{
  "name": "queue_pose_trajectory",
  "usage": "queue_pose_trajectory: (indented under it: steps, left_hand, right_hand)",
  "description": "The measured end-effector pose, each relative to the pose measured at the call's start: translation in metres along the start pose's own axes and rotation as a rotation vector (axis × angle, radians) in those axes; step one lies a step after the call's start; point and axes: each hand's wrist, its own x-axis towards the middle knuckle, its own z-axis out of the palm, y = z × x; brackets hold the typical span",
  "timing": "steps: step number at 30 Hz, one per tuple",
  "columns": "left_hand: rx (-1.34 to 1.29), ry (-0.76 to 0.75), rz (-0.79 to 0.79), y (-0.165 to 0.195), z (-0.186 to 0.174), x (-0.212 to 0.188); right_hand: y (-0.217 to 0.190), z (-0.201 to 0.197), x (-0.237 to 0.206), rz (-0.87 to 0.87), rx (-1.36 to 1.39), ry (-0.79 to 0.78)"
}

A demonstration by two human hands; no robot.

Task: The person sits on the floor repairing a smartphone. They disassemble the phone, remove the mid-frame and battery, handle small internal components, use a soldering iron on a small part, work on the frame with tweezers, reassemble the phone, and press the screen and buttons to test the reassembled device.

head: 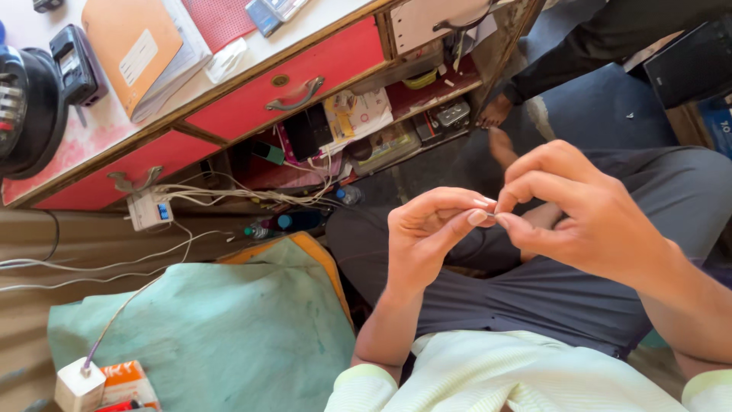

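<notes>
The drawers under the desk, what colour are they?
Red drawers, with metal handles, in the head view.

Low wooden desk (229, 91), red drawer fronts with metal handles, pale worn top; stands up and left of the fingers (457, 221), well apart from them. On its top: orange-brown folder (133, 49) over papers; black card-reader-like device (75, 65) just left of the folder; round black appliance (27, 99) at the far-left edge; red mesh sheet (221, 19); small white packet (226, 59). Open shelf (427, 95) under the top, above the fingers: printed paper packets (358, 113), a black flat item (309, 131), small boxes. Floor (46, 244) left of the fingers: green cloth (221, 328) over an orange mat, white cables (114, 267), white power adapter (149, 210), white plug block (78, 387) at lower left.
</notes>
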Motion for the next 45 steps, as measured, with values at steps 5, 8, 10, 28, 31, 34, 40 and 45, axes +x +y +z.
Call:
queue_pose_trajectory:
  steps: [5,8,10,28,31,34,40,45]
  left_hand:
    - [0.072,0.070,0.141,-0.013,0.013,-0.011]
    - [0.053,0.063,0.186,-0.028,0.033,-0.006]
    - [0.055,0.054,0.193,-0.036,0.049,0.004]
    - [0.476,-0.114,0.261,-0.061,0.123,0.034]
    - [0.467,-0.130,0.225,-0.055,0.125,0.028]
    - [0.474,-0.116,0.258,-0.051,0.130,0.028]
    - [0.501,-0.106,0.285,-0.059,0.119,0.020]
    - [0.568,-0.073,0.321,-0.057,0.121,0.024]
  right_hand:
    - [-0.008,-0.002,-0.014,-0.239,0.070,0.194]
    - [0.003,-0.008,-0.024,-0.273,0.126,0.298]
    - [0.016,-0.017,-0.027,-0.322,0.164,0.368]
    - [0.078,-0.069,-0.054,-0.431,0.357,0.606]
    - [0.078,-0.060,-0.061,-0.433,0.367,0.645]
    - [0.081,-0.057,-0.065,-0.446,0.379,0.641]
    - [0.063,-0.061,-0.053,-0.447,0.396,0.618]
    - [0.082,-0.065,-0.064,-0.443,0.270,0.614]
